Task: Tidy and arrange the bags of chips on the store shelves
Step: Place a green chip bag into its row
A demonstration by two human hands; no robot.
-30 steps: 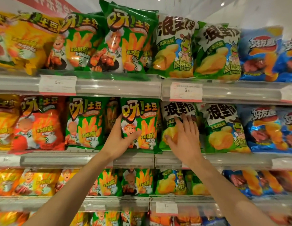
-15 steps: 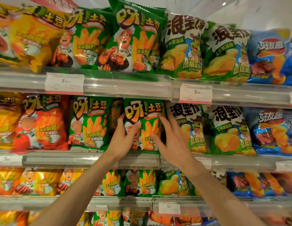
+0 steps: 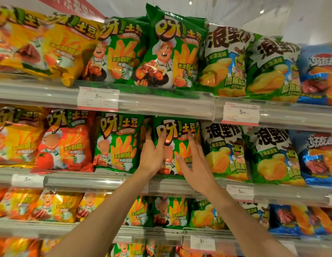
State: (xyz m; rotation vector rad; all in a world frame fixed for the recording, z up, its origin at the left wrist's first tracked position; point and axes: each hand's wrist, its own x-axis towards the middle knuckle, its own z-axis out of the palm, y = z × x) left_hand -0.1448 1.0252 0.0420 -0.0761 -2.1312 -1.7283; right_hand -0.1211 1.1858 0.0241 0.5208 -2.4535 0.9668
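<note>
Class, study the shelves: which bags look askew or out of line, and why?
On the top shelf, the yellow bag at the left leans, its corner hanging over the shelf edge. Beside it, one green bag stands taller and tilted against its neighbour. The left hand grips another green bag below.

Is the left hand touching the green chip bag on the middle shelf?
Touching. In the head view the left hand grips the left edge of the green chip bag, its thumb lying across the front and its fingers wrapped behind the edge.
</note>
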